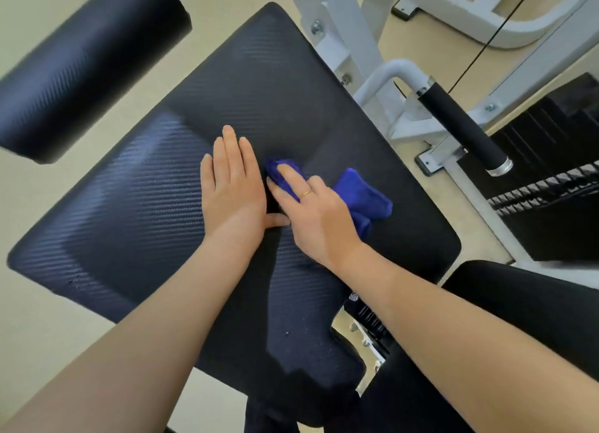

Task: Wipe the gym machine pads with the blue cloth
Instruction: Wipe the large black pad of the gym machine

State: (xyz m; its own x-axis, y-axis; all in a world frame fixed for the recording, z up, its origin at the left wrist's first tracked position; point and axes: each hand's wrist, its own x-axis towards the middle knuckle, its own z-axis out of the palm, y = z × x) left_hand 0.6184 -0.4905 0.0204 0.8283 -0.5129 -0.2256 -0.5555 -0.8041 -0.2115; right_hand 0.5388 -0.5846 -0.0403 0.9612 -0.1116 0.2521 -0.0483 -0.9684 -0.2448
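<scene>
Your left hand point(231, 189) lies flat, fingers straight, on the seat pad point(136, 212). Just right of it, your right hand point(311, 215) presses the bunched blue cloth point(359, 194) onto the pad's middle, fingers loosely curled over it.

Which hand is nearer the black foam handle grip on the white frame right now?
Right. The right hand, pressing the blue cloth on the seat pad, lies on the side toward the handle grip; the left hand rests flat farther away.
</scene>
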